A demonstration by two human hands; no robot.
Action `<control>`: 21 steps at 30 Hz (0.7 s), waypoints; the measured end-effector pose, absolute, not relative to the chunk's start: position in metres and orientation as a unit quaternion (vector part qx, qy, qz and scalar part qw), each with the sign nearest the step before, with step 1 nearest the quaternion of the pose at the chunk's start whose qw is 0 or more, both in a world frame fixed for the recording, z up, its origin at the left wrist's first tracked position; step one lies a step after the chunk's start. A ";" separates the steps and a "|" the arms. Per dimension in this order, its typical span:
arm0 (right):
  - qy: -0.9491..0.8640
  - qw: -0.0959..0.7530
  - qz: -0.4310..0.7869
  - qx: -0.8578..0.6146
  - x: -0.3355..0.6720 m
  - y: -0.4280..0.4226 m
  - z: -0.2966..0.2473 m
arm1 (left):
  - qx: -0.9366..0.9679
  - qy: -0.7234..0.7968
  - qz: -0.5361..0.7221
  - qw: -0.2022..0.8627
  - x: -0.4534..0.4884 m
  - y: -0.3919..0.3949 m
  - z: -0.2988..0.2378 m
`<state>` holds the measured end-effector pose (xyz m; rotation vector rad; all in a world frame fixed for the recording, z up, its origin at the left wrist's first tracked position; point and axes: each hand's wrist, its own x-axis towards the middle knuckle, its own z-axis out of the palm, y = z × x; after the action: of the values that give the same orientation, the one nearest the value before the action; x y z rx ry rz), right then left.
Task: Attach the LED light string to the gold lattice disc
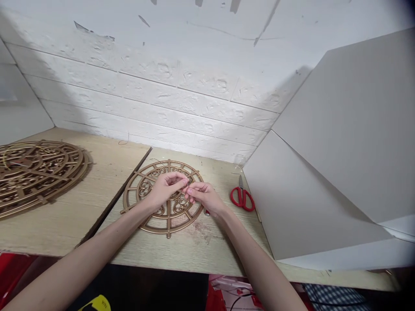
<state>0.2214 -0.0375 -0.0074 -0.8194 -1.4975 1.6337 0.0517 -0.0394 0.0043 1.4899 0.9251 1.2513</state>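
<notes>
A round gold-coloured openwork panel [168, 219] with scrollwork and spokes lies flat on the wooden table. Above its right half, my left hand [168, 186] and my right hand [204, 196] meet fingertip to fingertip. Both are closed in a pinch on a thin strand [189, 173], like cord or wire, whose end sticks up between the fingers. The hands hide part of the panel's middle. Just beside my right wrist lies a small red object, mostly covered. Red-handled scissors [241, 198] rest to the right, blades pointing toward the wall.
Several similar gold panels [69, 172] are stacked at the left, with a yellowish strand on top. A dark gap [113, 203] divides two table boards [110, 172]. The white brick-patterned wall [168, 95] stands behind; large white cardboard sheets [311, 198] lean at the right.
</notes>
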 end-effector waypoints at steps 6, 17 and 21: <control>-0.609 0.365 0.620 -0.335 0.222 -0.038 -0.006 | 0.596 0.374 0.527 0.476 0.052 -0.038 0.005; -0.635 0.350 0.592 -0.350 0.221 -0.042 0.000 | 0.565 0.338 0.532 0.532 0.054 -0.040 0.003; -0.641 0.348 0.582 -0.361 0.221 -0.042 0.000 | 0.548 0.340 0.553 0.527 0.054 -0.037 -0.001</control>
<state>0.2207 -0.0416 0.0000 -0.9351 -1.6610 1.5088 0.0540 -0.0373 -0.0011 1.3095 0.8126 1.3230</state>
